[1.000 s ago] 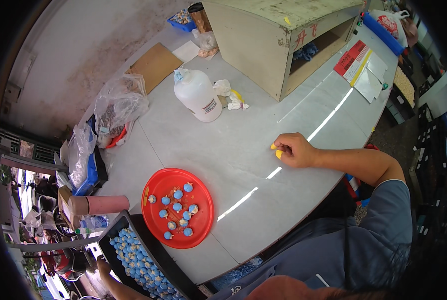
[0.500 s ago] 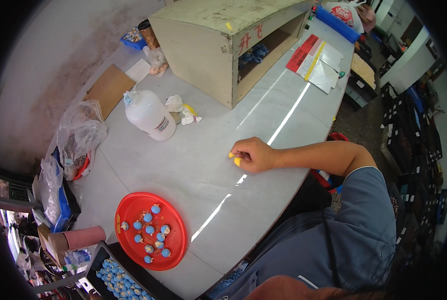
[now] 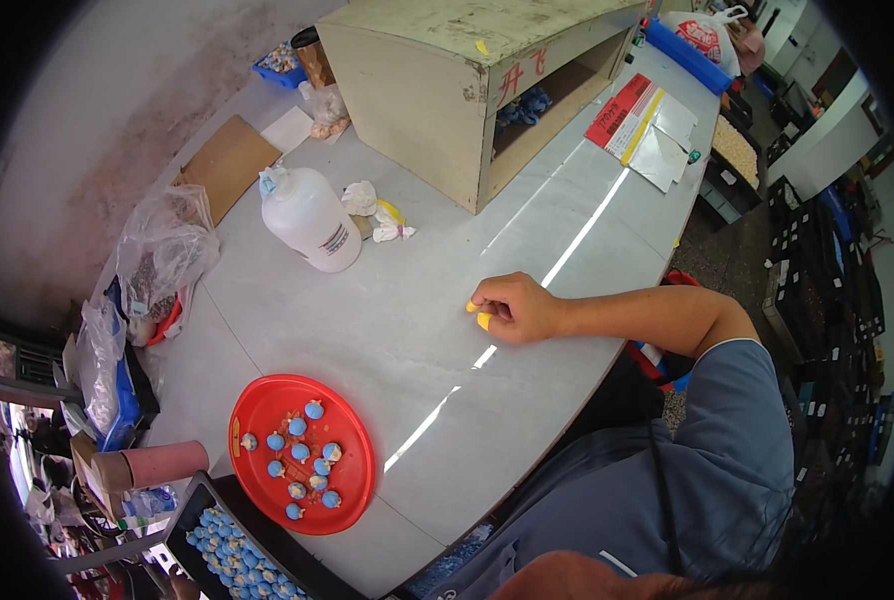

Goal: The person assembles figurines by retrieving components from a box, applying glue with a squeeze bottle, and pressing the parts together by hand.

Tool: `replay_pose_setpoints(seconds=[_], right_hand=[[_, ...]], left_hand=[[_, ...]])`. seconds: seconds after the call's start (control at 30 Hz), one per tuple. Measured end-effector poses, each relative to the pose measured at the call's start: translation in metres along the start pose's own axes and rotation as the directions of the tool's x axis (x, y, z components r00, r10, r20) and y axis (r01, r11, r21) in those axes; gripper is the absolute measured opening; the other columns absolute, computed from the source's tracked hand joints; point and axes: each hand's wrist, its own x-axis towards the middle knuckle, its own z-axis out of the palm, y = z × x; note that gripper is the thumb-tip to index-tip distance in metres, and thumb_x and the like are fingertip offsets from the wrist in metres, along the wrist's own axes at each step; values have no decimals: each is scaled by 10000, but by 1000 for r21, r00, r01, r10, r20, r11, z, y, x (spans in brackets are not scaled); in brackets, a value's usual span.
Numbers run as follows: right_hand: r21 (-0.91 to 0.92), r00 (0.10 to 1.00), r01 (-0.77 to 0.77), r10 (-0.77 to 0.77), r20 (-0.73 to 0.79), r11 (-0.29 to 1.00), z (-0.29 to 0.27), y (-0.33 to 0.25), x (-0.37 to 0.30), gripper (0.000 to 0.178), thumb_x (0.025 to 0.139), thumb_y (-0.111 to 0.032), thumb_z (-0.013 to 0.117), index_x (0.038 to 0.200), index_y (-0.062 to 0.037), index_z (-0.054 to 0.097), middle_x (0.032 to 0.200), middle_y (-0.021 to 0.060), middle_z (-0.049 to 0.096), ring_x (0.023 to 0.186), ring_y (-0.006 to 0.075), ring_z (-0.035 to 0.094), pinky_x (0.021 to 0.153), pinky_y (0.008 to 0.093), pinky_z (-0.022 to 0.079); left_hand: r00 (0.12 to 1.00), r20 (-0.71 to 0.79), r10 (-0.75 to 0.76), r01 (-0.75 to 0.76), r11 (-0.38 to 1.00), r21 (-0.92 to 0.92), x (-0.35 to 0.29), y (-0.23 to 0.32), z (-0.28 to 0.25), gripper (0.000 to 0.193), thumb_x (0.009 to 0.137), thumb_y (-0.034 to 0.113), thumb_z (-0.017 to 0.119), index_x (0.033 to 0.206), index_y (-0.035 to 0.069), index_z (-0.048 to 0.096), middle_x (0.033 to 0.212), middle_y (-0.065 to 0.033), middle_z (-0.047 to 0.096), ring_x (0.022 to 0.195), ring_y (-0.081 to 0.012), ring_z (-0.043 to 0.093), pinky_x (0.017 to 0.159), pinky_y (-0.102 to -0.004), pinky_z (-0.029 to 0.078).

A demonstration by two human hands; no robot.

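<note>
We see the right hand (image 3: 512, 308) above or on the grey desk (image 3: 427, 345), with its forearm coming from the right side. Its fingers are curled inward, and yellow covers (image 3: 484, 321) sit on the thumb and one finger. In this grip the two covered tips are close together, but we cannot tell if something small is pinched between them. Of the left hand (image 3: 183, 584) we see only a small part at the lower edge, beside the black crate (image 3: 269, 537), so we cannot say how its grip stands. The blue balls (image 3: 298, 427), about a dozen, lie spread in the red plate (image 3: 358, 430), which is on the desk to the left of the right hand. Many more of the same kind fill the crate just below the plate. Behind it, to the left, we notice a pink tumbler (image 3: 167, 466) lying on its side. Farther back, a white jug (image 3: 310, 222) stands upright with crumpled tissue (image 3: 388, 222) near it, and a pale cabinet (image 3: 407, 115) is beyond.
</note>
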Motion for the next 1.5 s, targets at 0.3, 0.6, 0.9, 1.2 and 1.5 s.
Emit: replay_pose_setpoints(seconds=[0.3, 0.6, 0.9, 1.2, 1.5], right_hand=[[-15, 1000, -8, 8, 13, 1000, -1, 1, 0, 170, 776, -4, 646, 940, -23, 608, 686, 32, 543, 525, 128, 477, 506, 269, 392], [-34, 999, -21, 22, 37, 999, -3, -2, 1, 126, 793, -47, 655, 903, -19, 601, 706, 48, 587, 541, 154, 531, 518, 289, 429], [-15, 999, -27, 27, 35, 1000, -2, 0, 0, 128, 796, -50, 656, 908, -23, 599, 709, 48, 583, 534, 147, 517, 510, 289, 419], [-14, 999, -22, 22, 33, 1000, 0, 1, 1, 134, 787, -43, 659, 902, -26, 593, 708, 44, 581, 527, 149, 513, 502, 288, 413], [-28, 999, -18, 20, 38, 999, -1, 0, 0, 129, 786, -46, 658, 900, -29, 599, 679, 34, 563, 523, 144, 504, 499, 285, 406]], left_hand=[[1000, 3, -24, 24, 1000, -13, -2, -12, -10, 478, 807, 30, 605, 1283, 31, 560, 1221, -174, 619, 1140, -322, 598, 972, -412, 479], [999, 7, -49, 50, 998, -34, -4, -21, -15, 474, 805, 36, 612, 1277, 27, 565, 1213, -173, 624, 1135, -319, 601, 971, -410, 478], [997, 14, -75, 76, 996, -52, -9, -29, -21, 471, 803, 42, 618, 1271, 24, 570, 1204, -172, 629, 1130, -316, 605, 969, -409, 478], [994, 18, -106, 107, 992, -70, -16, -38, -31, 467, 801, 48, 624, 1265, 21, 575, 1196, -171, 634, 1124, -313, 609, 968, -408, 478], [990, 13, -143, 144, 986, -86, -25, -54, -44, 464, 799, 55, 631, 1258, 18, 580, 1188, -171, 639, 1119, -311, 612, 967, -407, 478]])
